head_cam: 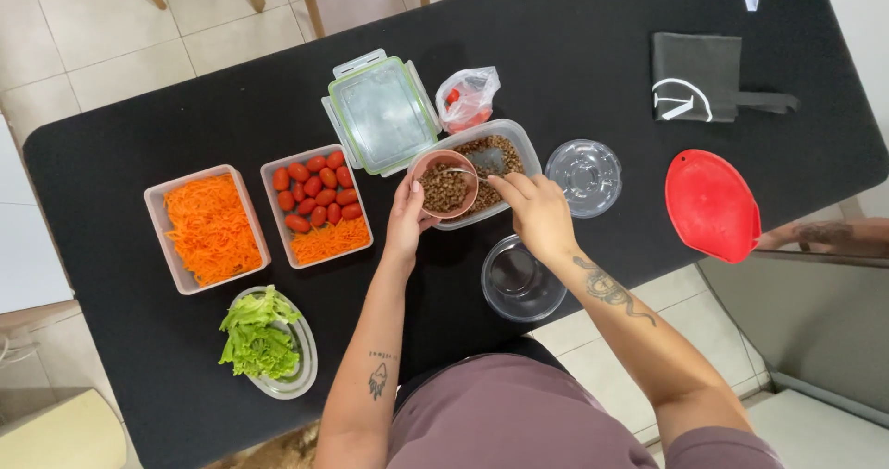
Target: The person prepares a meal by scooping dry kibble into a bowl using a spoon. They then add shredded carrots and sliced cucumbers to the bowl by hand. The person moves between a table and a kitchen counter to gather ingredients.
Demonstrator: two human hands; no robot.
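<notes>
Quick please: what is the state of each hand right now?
Left hand: closed around the small pink bowl of lentils.
Right hand: closed on a spoon over the bowl.

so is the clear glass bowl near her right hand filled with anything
No, the clear glass bowl by the right hand shows only the black table through it.

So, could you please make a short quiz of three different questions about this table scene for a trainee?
1. True or false: the left hand holds the small pink bowl of lentils.
2. What lies beside the cherry tomatoes in their container? A) lettuce B) grated carrot C) lentils
3. Fill in: the right hand holds a ____ over the lentil container.

Key
1. True.
2. B, grated carrot.
3. Spoon.
</notes>
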